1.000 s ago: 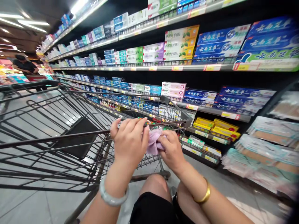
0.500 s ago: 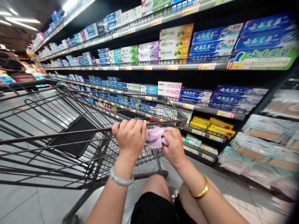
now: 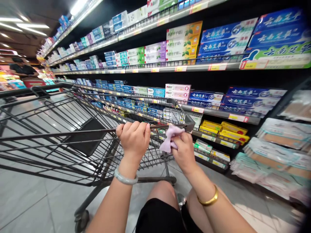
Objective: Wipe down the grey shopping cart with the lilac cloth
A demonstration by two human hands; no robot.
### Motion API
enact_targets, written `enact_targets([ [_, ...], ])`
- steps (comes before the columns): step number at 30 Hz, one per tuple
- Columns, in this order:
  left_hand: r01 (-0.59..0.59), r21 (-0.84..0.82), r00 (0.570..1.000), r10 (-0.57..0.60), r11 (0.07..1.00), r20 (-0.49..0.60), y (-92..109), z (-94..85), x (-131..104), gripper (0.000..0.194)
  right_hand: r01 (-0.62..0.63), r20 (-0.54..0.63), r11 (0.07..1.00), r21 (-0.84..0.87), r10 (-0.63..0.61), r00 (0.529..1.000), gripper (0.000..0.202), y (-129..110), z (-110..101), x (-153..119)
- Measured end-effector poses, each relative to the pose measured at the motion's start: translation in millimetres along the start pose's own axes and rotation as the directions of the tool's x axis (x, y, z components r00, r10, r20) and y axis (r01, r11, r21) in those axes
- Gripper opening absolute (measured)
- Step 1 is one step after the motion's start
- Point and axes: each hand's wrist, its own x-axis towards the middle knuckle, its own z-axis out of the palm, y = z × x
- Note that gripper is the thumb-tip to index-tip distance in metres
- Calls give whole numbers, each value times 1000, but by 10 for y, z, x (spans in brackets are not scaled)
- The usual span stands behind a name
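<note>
A dark wire shopping cart stands sideways in front of me. My left hand, with a pale bangle at the wrist, is closed around the cart's top rail. To its right, my right hand grips a bunched lilac cloth; a gold bracelet is on that wrist. The cloth lies against the rail near the cart's corner, its loose part sticking out to the left of my fingers. My right fingertips are partly hidden by the cloth.
Shelves with toothpaste boxes run along the far side of the cart. Packaged goods hang at the right. A cart wheel rests on the tiled floor at lower left. Another person stands far down the aisle.
My right hand with the cloth has shifted slightly right along the rail, and the cloth has changed shape. My left hand still holds the rail. The view has turned a little left.
</note>
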Motion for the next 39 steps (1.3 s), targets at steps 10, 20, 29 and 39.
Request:
enact_targets([
  [10, -31, 50, 999, 33, 998, -43, -20, 57, 23, 28, -24, -119, 989, 146, 41, 992, 65, -84, 62, 153],
  [20, -26, 46, 999, 27, 999, -23, 6, 48, 21, 32, 16, 7, 975, 221, -18, 1000, 44, -331, 118, 43],
  [29, 3, 38, 1000, -3, 999, 7, 26, 54, 3, 34, 137, 24, 988, 69, -138, 990, 36, -432, 352, -46],
  [39, -5, 36, 1000, 6, 999, -17, 52, 48, 2, 35, 26, -113, 997, 78, -17, 993, 56, -245, 152, -80],
])
